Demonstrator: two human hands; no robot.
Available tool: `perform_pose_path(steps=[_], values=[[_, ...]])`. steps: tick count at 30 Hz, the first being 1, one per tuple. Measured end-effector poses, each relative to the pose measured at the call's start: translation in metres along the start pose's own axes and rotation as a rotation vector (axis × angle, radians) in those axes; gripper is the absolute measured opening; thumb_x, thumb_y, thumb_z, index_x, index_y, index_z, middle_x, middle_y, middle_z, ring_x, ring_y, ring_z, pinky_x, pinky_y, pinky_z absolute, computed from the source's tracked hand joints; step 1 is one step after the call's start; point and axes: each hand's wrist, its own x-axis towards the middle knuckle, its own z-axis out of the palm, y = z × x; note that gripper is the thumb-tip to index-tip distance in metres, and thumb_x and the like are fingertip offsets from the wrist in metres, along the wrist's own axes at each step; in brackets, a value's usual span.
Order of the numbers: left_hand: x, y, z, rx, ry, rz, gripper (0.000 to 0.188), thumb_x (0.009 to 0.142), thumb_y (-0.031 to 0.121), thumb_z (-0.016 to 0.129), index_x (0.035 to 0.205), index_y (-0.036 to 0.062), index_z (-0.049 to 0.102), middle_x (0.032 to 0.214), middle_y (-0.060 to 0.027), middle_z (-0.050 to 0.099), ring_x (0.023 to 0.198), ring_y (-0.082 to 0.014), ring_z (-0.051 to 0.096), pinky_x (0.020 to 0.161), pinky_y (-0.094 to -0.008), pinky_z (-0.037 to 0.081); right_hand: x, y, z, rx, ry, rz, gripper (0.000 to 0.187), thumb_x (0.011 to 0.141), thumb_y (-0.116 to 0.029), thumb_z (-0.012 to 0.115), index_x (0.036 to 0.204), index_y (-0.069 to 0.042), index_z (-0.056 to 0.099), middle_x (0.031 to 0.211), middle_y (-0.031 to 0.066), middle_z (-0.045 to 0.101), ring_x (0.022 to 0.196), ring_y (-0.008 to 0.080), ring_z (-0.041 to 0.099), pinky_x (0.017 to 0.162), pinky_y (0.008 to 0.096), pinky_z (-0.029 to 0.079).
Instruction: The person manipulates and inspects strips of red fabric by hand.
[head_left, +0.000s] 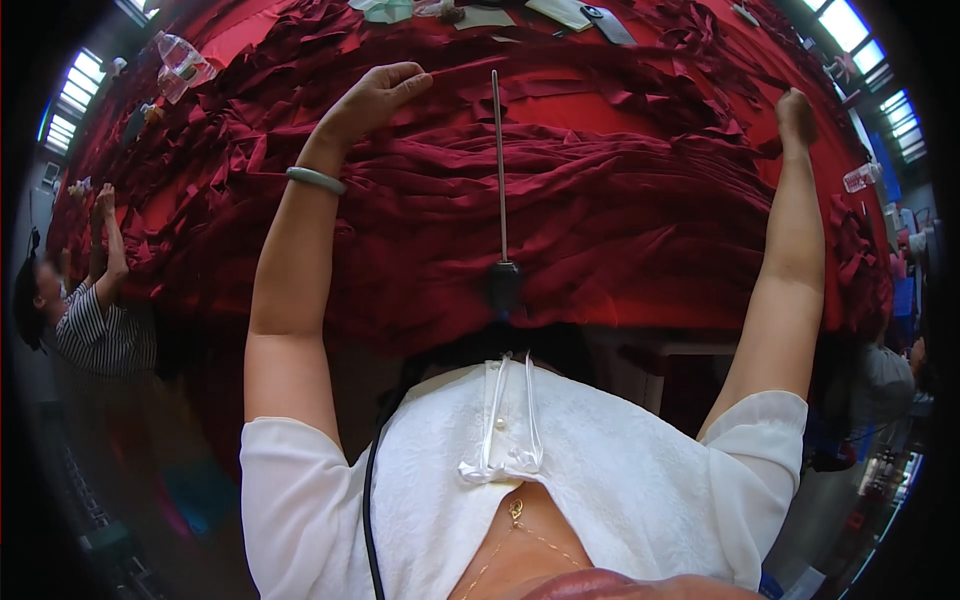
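Dark red fabric (640,240) lies in loose, rumpled folds across the whole width of the table before me. My left hand (375,98), with a pale bangle on its wrist, is raised over it at the far left of centre, thumb and fingers pinched at what looks like an edge of the fabric. Far to the right, my right hand (797,120) is closed in a fist at the fabric's side; its fingertips are hidden. A thin metal rod (502,170) with a dark base stands between my arms.
Clear plastic bottles lie at the far left (182,68) and the right (862,178). Scissors (594,14) and papers rest at the far edge. A person in a striped top (100,320) works at the left with raised hands; another person (882,385) is at the right.
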Motion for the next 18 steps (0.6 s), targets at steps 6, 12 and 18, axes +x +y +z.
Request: perform_pose_path(steps=[6, 12, 18], values=[[-0.022, 0.005, -0.006, 0.001, 0.018, -0.088, 0.018, 0.09, 0.02, 0.063, 0.09, 0.0027, 0.062, 0.072, 0.0081, 0.05, 0.068, -0.0005, 0.043, 0.06, -0.0179, 0.039, 0.006, 0.033, 0.012, -0.093, -0.074, 0.128, 0.038, 0.09, -0.024, 0.037, 0.113, -0.009, 0.063, 0.117, 0.017, 0.061, 0.107, 0.038, 0.059, 0.087, 0.0506, 0.047], [-0.036, 0.002, -0.011, -0.101, 0.151, -0.056, 0.014, 0.087, 0.017, 0.066, 0.092, 0.0042, 0.062, 0.077, 0.0071, 0.054, 0.072, -0.0007, 0.048, 0.065, -0.0169, 0.041, 0.0, 0.058, 0.022, -0.308, -0.088, 0.101, 0.035, 0.09, -0.024, 0.041, 0.118, -0.012, 0.059, 0.124, 0.0187, 0.056, 0.113, 0.037, 0.055, 0.09, 0.051, 0.045], [-0.003, 0.015, 0.029, -0.182, 0.042, -0.128, 0.016, 0.086, 0.018, 0.067, 0.093, 0.0043, 0.062, 0.079, 0.0072, 0.055, 0.072, 0.0004, 0.048, 0.066, -0.0165, 0.041, -0.113, -0.145, 0.025, 0.876, -0.192, -0.816, 0.037, 0.089, -0.025, 0.057, 0.118, -0.002, 0.055, 0.111, 0.017, 0.063, 0.105, 0.0268, 0.06, 0.09, 0.0349, 0.047]])
